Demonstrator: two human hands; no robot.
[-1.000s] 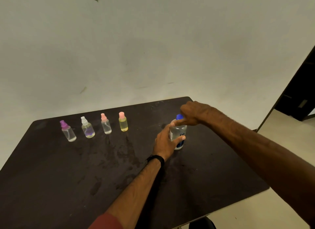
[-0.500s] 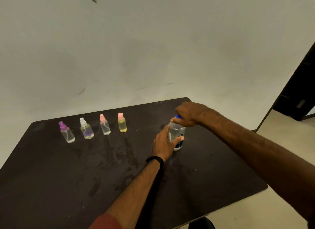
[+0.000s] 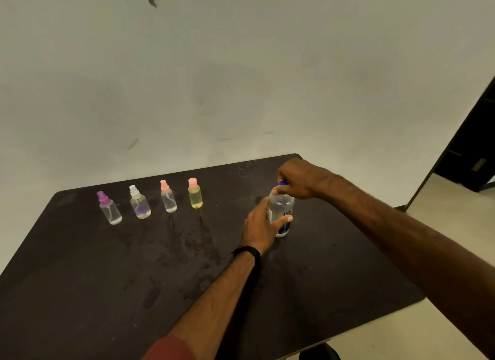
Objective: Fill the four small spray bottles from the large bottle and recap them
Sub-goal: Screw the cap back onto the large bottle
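Note:
The large clear bottle (image 3: 281, 209) stands upright on the dark table (image 3: 134, 279), right of centre. My left hand (image 3: 259, 227) grips its body from the left. My right hand (image 3: 297, 178) covers its top, fingers curled round the blue cap (image 3: 281, 183), which barely shows. Along the far left of the table stands a row of small spray bottles, all capped: a purple-capped bottle (image 3: 109, 209), a white-capped bottle (image 3: 139, 203), a pink-capped clear bottle (image 3: 167, 197) and a pink-capped yellow bottle (image 3: 194, 194).
Wet smears mark the table's middle (image 3: 192, 241). A plain wall (image 3: 241, 78) rises behind the table. A dark doorway (image 3: 471, 150) opens at the right, with pale floor (image 3: 439, 198) beyond the table's right edge.
My right hand has settled lower over the blue cap, hiding most of it. The large bottle and my left hand stay in place.

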